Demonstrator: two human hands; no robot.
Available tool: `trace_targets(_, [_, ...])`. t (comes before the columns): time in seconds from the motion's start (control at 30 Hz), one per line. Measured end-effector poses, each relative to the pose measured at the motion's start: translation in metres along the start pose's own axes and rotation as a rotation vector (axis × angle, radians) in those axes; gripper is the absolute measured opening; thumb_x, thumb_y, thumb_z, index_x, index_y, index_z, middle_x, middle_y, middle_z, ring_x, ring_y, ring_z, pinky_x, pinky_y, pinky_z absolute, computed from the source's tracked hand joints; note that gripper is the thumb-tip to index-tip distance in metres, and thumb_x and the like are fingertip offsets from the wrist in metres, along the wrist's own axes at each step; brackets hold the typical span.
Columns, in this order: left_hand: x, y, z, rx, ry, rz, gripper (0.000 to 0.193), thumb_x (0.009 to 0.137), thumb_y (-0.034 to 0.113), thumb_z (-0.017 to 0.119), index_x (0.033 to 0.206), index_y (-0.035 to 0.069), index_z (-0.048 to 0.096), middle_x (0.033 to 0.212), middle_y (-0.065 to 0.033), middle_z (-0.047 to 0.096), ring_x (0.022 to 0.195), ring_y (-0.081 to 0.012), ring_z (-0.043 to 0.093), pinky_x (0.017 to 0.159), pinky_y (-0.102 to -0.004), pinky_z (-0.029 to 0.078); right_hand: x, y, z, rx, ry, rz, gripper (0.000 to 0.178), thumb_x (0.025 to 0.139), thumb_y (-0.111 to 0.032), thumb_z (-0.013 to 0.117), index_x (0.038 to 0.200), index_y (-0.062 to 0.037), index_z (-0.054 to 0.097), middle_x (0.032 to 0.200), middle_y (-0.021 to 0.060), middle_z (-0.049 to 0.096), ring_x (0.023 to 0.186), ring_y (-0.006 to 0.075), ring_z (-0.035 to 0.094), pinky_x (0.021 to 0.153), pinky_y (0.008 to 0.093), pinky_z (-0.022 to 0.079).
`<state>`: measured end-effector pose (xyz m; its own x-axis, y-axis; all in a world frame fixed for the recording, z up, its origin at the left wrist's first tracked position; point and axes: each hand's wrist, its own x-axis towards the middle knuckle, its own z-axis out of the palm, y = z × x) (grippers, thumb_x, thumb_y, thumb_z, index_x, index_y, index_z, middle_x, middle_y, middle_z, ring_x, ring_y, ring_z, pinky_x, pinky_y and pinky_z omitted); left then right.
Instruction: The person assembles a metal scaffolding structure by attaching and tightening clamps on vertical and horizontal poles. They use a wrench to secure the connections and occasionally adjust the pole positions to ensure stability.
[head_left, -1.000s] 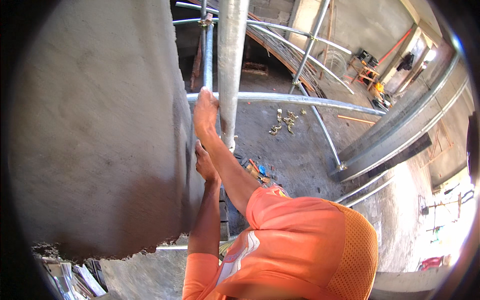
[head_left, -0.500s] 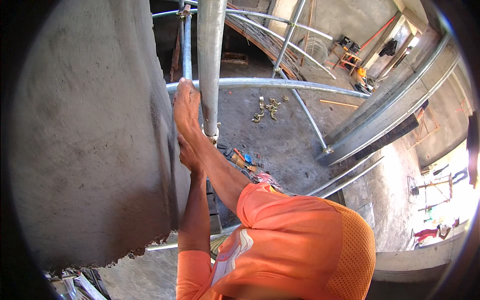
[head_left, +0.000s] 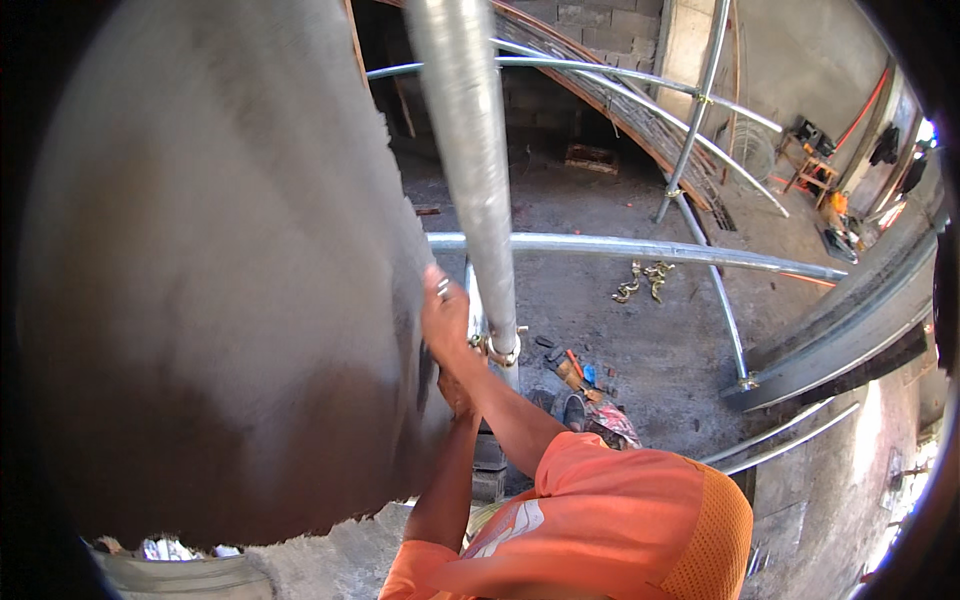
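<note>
My right hand (head_left: 445, 318) is closed at the ragged edge of the grey plastered wall (head_left: 250, 300). A small shiny bit shows on its fingers, and what they hold is hidden. Just below, my left hand (head_left: 456, 392) lies by the same edge, partly behind my right forearm, its fingers out of sight. A thick steel scaffold pole (head_left: 480, 170) stands upright just right of my hands. Around its lower part sits a metal clamp (head_left: 503, 350). A thinner pipe (head_left: 475, 295) shows between my right hand and the pole.
A horizontal pipe (head_left: 640, 247) crosses beyond my hands. Loose scaffold clamps (head_left: 642, 280) lie on the concrete floor (head_left: 590, 220). Tools and a patterned bag (head_left: 612, 420) lie near the pole's foot. A broad curved grey column-like form (head_left: 850, 320) rises at right. Stacked bars (head_left: 610, 110) lean behind.
My view has shifted, so the wall fills more of the left and the scene sits further right and lower. The thin pipe above my right hand no longer shows. Both hands stay by the wall edge.
</note>
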<state>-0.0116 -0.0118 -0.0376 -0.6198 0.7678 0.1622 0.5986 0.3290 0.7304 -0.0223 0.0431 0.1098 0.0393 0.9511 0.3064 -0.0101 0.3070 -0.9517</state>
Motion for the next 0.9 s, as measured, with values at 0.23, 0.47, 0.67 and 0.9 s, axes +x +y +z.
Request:
trace_targets(0.23, [-0.006,0.01,0.002,-0.062,0.18,-0.088,0.061,0.083,0.051,0.071,0.121,0.004,0.059,0.11,-0.0194,0.067,0.104,-0.038,0.063,0.091,-0.0484,0.047,-0.021,0.031,-0.003,-0.062,-0.353,-0.493,0.019,0.096,-0.02,0.056,0.082,-0.0082,0.063,0.067,0.0118,0.055,0.066,0.0333,0.061,0.06,0.042,0.048])
trace_targets(0.47, [-0.006,0.019,-0.006,-0.033,0.175,-0.071,0.077,0.085,0.053,0.071,0.133,-0.003,0.049,0.126,-0.0245,0.059,0.117,-0.0401,0.057,0.102,-0.0462,0.042,-0.06,0.003,-0.024,0.127,-0.535,-0.964,0.021,0.087,-0.035,0.066,0.078,-0.0161,0.063,0.068,0.0038,0.054,0.068,0.026,0.059,0.064,0.0412,0.046])
trace_targets(0.67, [0.021,-0.003,-0.006,0.104,0.039,0.167,0.086,0.082,0.07,0.063,0.11,-0.011,0.062,0.108,-0.0307,0.065,0.104,-0.0448,0.063,0.091,-0.0521,0.047,-0.213,-0.071,-0.084,0.082,-0.618,-1.392,0.039,0.078,-0.051,0.07,0.064,-0.0183,0.055,0.067,-0.0035,0.054,0.069,0.0202,0.06,0.057,0.0392,0.043])
trace_targets(0.9, [0.038,-0.003,-0.001,0.042,-0.237,0.06,0.089,0.083,0.074,0.056,0.117,-0.008,0.062,0.105,-0.0264,0.068,0.095,-0.0394,0.067,0.085,-0.0489,0.051,-0.295,-0.049,-0.253,-0.95,-0.792,-0.063,0.03,0.086,-0.029,0.06,0.114,-0.0237,0.07,0.093,0.0038,0.07,0.091,0.0254,0.07,0.067,0.0404,0.056])
